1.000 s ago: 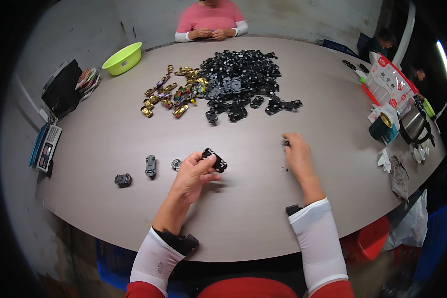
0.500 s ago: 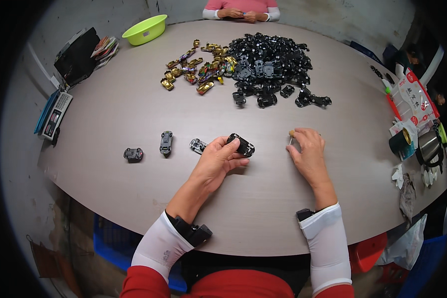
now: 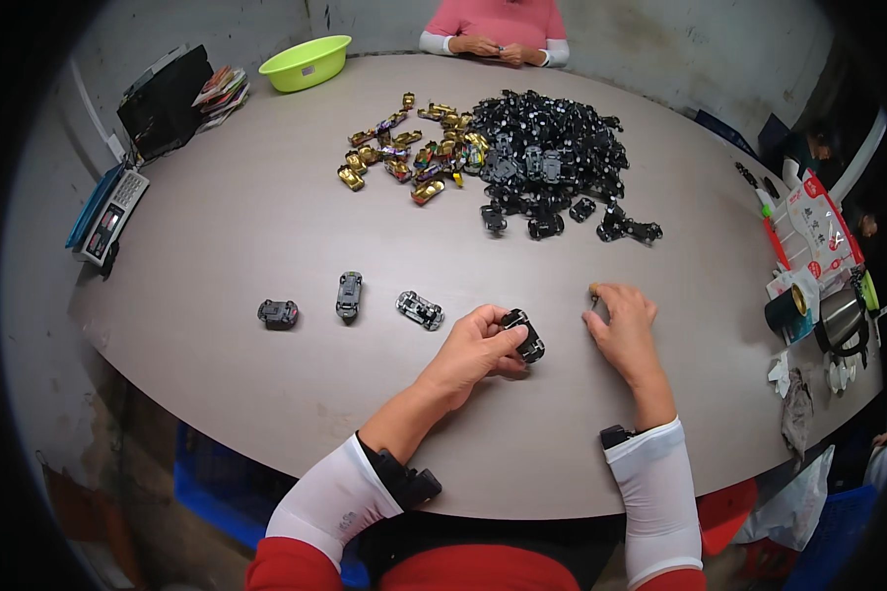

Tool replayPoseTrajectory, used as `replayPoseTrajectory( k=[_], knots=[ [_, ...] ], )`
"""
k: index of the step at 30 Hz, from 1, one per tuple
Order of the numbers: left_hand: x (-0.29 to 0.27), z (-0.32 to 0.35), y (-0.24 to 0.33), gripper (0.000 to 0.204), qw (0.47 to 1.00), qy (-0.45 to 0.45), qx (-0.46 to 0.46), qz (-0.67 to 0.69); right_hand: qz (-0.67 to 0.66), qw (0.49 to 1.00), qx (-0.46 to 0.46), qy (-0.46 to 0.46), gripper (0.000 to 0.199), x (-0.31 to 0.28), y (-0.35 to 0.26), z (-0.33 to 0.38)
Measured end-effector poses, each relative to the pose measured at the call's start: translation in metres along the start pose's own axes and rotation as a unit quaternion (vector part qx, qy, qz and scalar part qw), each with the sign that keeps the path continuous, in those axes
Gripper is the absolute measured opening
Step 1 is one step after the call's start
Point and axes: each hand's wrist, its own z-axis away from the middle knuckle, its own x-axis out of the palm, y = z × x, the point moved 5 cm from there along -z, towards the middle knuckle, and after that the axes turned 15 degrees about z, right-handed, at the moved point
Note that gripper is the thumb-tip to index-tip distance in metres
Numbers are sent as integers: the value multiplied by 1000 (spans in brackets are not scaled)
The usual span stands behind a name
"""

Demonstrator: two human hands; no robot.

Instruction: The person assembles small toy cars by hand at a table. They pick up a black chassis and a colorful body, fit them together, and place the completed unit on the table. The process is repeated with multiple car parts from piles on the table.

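Left hand: fingers closed around a black toy car chassis, held just above the tabletop.
Right hand: curled, fingertips pinching a tiny part.
Beyond: three small cars in a row; farther, a black parts heap beside gold car bodies.

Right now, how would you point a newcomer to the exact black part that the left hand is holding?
Start at the big black heap at the far side of the round table, then come straight toward the near edge to the person's two hands. The small black car chassis is pinched in the left hand. Unlike the three small pieces lying loose to its left, it is held off the tabletop.
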Motion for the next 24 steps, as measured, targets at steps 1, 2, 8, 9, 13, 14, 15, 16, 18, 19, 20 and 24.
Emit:
replayPoseTrajectory(
  k=[1,2,8,9,13,14,15,16,18,19,20,24],
  knots=[
    [-2,0,2,24,1000,9,1,1,5,1000,-5,-8,31,-2,-4,-3],
    [-4,1,3,24,1000,10,5,10,11,1000,-15,4,31,-5,-8,-8],
    [-16,-3,8,23,994,55,74,59,-16,983,-171,66,25,-8,-74,-78],
    [-17,-4,9,23,992,61,83,72,-23,981,-183,57,21,-6,-89,-95],
    [-27,-7,14,22,982,92,124,110,-44,962,-265,52,20,29,-146,-151],
    [-28,-6,16,22,979,99,131,120,-50,954,-290,53,19,39,-161,-161],
    [-28,-5,17,22,977,106,134,131,-35,955,-291,48,17,48,-174,-169],
    [-27,-2,20,20,972,125,145,139,-24,952,-301,49,17,58,-184,-176],
    [-32,2,25,20,963,146,158,162,-2,947,-318,41,16,77,-201,-189],
    [-34,4,28,19,958,157,165,173,9,945,-326,32,15,87,-208,-195],
    [-37,5,29,20,954,165,174,179,21,943,-333,18,15,93,-214,-195],
    [-34,5,32,20,942,175,207,199,-26,959,-281,28,12,92,-199,-193]
  ],
)
